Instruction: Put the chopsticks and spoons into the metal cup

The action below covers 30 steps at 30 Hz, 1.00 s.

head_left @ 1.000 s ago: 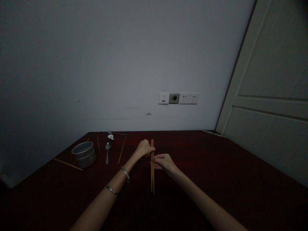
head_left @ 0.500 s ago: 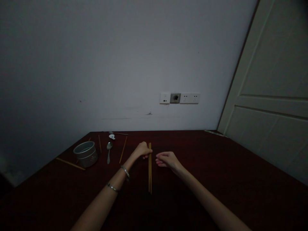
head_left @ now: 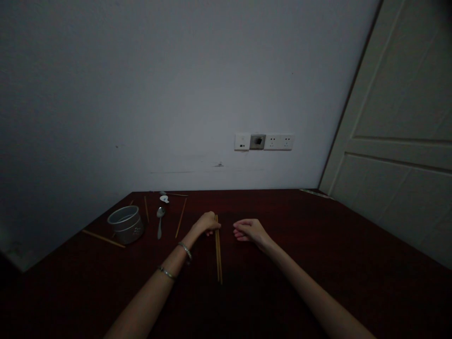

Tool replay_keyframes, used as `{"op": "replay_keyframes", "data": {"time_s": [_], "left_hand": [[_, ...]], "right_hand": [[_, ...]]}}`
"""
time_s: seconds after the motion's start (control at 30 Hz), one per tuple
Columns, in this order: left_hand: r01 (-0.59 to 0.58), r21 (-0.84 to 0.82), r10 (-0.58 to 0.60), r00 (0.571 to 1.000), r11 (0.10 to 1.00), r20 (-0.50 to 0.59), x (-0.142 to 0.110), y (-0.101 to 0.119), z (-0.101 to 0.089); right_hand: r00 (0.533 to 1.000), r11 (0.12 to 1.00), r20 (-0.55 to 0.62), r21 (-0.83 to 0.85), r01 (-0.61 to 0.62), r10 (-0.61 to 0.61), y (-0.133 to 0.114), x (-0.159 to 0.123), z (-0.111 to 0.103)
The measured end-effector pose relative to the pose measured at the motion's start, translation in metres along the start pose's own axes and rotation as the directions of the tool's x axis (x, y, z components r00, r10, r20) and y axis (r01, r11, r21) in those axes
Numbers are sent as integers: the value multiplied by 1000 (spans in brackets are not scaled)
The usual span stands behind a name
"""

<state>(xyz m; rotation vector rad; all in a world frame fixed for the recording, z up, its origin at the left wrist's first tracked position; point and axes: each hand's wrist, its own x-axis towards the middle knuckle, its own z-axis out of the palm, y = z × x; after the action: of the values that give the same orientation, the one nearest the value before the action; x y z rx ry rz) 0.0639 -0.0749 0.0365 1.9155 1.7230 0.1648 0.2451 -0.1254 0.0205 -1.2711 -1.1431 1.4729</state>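
Two wooden chopsticks (head_left: 218,259) lie nearly side by side in front of me, pointing away, their near ends slightly apart. My left hand (head_left: 208,223) is closed on them close to their far ends, thumb across the top. To the right, apart from the chopsticks, my right hand (head_left: 249,230) hovers with its fingers curled and the fingertips drawn together; I see nothing in it. The nearest loose piece on my left is another chopstick (head_left: 181,218), lying slanted on the dark red table (head_left: 282,263).
On the left stand a grey metal pot (head_left: 126,226) and a spoon (head_left: 160,223). Single chopsticks (head_left: 103,238) lie around the pot. A small white piece (head_left: 164,199) and another spoon (head_left: 163,193) are near the wall. A flat strip (head_left: 315,193) lies at the back right.
My right hand has let go of the chopsticks and drawn away to the right. My left hand, still on them, has shifted slightly left and nearer, and their far ends have tilted left.
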Motion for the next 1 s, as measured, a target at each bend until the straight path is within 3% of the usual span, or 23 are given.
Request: {"op": "replay_keyframes", "data": {"time_s": [0.43,1.0], "left_hand": [[-101,273,99,995,957,22,-15,10,-6],[-26,288,49,996,957,-72,-30,17,-7]], "right_hand": [[1000,1000,24,-21,-4,5,4,1,-3],[999,999,27,-14,-30,30,1,-4,2]]}}
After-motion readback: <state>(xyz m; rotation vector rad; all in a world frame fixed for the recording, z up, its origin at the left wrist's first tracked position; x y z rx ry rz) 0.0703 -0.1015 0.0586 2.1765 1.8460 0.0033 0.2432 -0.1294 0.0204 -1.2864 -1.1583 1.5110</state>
